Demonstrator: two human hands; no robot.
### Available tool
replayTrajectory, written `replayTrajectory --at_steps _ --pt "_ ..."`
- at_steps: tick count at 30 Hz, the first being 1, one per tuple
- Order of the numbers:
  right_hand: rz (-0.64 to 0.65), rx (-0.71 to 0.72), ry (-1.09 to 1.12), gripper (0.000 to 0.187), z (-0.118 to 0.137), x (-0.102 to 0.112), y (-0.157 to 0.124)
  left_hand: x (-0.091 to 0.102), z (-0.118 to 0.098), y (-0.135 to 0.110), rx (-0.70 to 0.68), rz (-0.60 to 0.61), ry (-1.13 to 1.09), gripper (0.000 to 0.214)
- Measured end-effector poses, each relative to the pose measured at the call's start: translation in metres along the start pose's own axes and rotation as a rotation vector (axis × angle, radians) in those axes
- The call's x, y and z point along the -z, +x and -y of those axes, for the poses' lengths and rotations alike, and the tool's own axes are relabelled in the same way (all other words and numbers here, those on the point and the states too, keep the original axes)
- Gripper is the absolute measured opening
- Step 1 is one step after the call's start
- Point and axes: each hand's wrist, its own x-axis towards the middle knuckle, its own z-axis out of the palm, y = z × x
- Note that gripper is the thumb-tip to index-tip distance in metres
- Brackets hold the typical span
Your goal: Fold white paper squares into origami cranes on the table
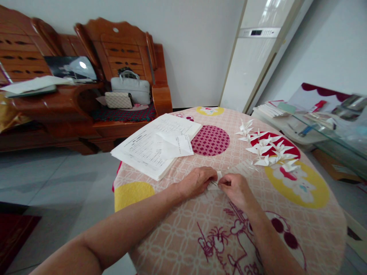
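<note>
Between my two hands, a small folded piece of white paper (213, 185) with some print lies on the patterned tablecloth. My left hand (199, 180) has its fingers closed at the paper's left and upper edge. From the other side, my right hand (236, 189) pinches the paper's right edge between thumb and fingers. My fingers cover part of the paper, so its exact folds are hidden. Several white folded paper cranes (266, 147) stand in a group on the right of the table. A stack of printed sheets (143, 149) lies beyond my left hand, with a loose creased sheet (174, 145) on top.
The round table's cloth (177, 229) reaches close to my body. Behind it stand a wooden chair (126, 49) with a grey bag (132, 89) and a small purse (118, 100). A tall white air conditioner (243, 68) is at the back; a cluttered glass-edged side table (341, 141) is on the right.
</note>
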Motion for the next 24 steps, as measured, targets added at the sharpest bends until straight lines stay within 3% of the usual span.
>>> replayTrajectory --at_steps 11,16,24 --pt "0.106 -0.152 0.156 0.014 -0.014 0.009 -0.007 -0.002 0.003 -0.001 -0.027 0.008 0.018 0.022" --pt "0.066 -0.080 0.063 0.015 -0.011 0.005 -0.005 -0.002 0.004 -0.001 -0.025 0.002 0.012 0.023" --pt "0.044 -0.129 -0.097 0.016 -0.004 0.001 -0.002 0.004 0.000 0.000 -0.008 0.008 0.000 0.021"
